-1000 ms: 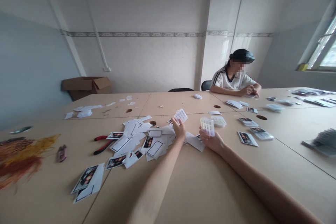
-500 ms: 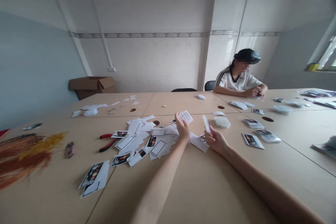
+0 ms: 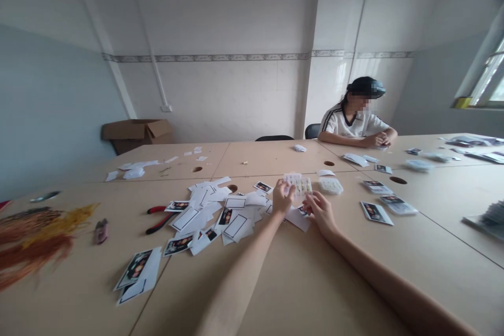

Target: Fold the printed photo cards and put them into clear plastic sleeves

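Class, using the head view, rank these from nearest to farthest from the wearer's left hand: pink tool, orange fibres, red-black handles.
From the left hand:
1. Red-black handles: left, beside papers
2. Pink tool: farther left
3. Orange fibres: farthest left

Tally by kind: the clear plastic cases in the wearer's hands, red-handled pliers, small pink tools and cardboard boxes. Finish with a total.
Clear plastic cases, held by the left hand and right hand, overlapping in view: 2
Red-handled pliers: 1
Small pink tool: 1
Cardboard box: 1
Total: 5
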The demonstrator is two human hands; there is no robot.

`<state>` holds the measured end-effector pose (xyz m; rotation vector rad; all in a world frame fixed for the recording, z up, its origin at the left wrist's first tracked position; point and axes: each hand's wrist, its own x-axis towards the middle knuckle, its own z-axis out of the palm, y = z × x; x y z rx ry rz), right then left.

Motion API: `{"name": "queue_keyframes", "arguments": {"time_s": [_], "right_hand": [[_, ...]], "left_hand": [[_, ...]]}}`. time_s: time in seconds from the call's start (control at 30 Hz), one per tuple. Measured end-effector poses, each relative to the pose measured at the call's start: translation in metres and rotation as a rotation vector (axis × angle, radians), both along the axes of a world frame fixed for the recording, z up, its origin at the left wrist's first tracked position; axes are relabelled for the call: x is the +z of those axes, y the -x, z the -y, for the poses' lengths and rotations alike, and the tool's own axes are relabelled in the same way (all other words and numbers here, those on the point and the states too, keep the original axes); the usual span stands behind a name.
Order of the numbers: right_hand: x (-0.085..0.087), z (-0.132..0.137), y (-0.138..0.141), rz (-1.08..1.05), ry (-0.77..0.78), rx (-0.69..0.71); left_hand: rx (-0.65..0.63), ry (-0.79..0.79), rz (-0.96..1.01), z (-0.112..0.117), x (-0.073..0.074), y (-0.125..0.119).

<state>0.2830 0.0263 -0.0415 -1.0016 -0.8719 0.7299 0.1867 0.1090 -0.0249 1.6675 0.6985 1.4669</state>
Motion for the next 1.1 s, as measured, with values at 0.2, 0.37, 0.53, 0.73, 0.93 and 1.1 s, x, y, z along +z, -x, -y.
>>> {"name": "queue_keyframes", "arguments": {"time_s": [0.2,0.37,0.53,0.73,0.93,1.1], "right_hand": [[-0.003,-0.003,-0.005,0.128,0.081,-0.093],[-0.003,-0.003,-0.005,0.188,0.095,-0.047],[-0.004,-0.001,-0.002,0.237,0.055,-0.064],[-0.011,-0.011,-0.012,0.359,-0.079,-0.261],[-0.008,-0.008,-0.044,0.470,-0.098,-0.477],[-0.005,0.008,-0.099,0.933,-0.130,-0.713]], "left_hand": [[-0.188,0.281,0.105,-0.020,-0.007,-0.005],[-0.404,0.501,0.187,-0.026,-0.008,-0.004],[-0.547,0.616,0.266,-0.019,-0.006,-0.003],[-0.533,0.662,0.383,-0.024,-0.008,-0.007],[-0.429,0.703,0.388,-0.029,-0.016,-0.004],[-0.366,0.705,0.383,-0.030,-0.019,-0.006]]}}
